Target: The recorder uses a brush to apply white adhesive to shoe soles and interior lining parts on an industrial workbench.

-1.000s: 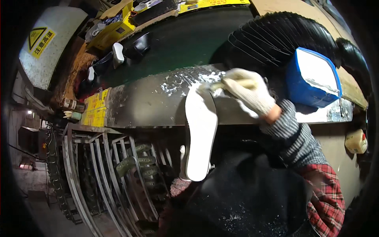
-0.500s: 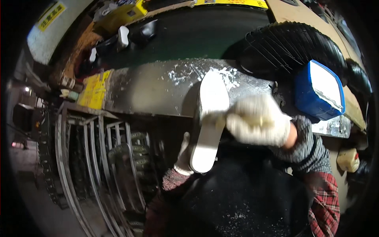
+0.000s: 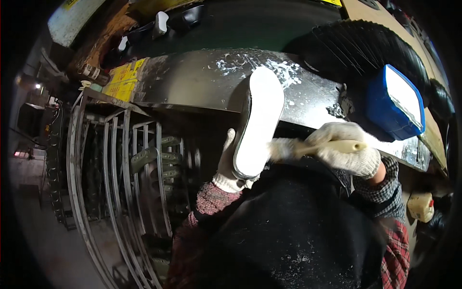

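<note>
My gloved left hand [image 3: 227, 166] grips a shoe from below and the left side, near its heel end. The shoe's sole [image 3: 262, 118] faces up, coated in wet-looking white, and its dark edge shows along the left. In my gloved right hand [image 3: 344, 147] is a brush [image 3: 308, 148] with a pale wooden handle, held sideways. Its bristles touch the right edge of the sole near the heel and are slightly blurred. A blue tub [image 3: 378, 108] of white paste [image 3: 403, 98] stands beyond my right hand.
Behind the shoe runs a metal ledge [image 3: 187, 77] splashed with white, before a dark green belt [image 3: 255, 29] carrying shoes with white soles [image 3: 161, 23]. Black ribbed stacked pieces [image 3: 365, 53] lie at the far right. A metal rack [image 3: 118, 159] stands at left; a pale jug [image 3: 420, 207] sits low right.
The brush has moved from the middle of the sole down to its right edge near the heel. My right hand has shifted right; the left hand keeps holding the shoe.
</note>
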A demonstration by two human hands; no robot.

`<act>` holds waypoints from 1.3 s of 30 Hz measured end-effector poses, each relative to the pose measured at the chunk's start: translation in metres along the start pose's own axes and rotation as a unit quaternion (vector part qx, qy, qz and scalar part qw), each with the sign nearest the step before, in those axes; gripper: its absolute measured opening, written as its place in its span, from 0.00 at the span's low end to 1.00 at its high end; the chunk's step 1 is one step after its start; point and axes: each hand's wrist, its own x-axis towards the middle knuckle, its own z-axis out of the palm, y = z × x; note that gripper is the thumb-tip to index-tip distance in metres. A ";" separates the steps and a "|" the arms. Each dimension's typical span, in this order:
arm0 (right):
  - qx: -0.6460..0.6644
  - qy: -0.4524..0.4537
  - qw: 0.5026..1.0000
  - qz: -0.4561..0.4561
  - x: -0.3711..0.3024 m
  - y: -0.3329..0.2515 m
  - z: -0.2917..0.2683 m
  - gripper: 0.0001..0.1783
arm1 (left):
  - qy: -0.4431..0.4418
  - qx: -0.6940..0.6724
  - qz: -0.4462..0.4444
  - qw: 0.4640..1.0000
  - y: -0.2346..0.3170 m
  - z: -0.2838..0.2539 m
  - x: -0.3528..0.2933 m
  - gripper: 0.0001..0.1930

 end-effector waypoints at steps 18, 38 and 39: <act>-0.199 0.126 0.965 -0.114 0.054 0.032 0.002 0.19 | 0.102 0.023 -0.075 0.992 0.062 0.013 -0.007 0.52; -0.213 0.378 0.886 -0.166 -0.148 -0.002 -0.023 0.13 | 0.335 0.398 -0.017 0.854 0.088 0.025 0.307 0.23; -0.219 0.383 0.882 -0.167 -0.154 0.003 -0.022 0.13 | 0.338 0.413 -0.005 0.846 0.081 0.032 0.307 0.23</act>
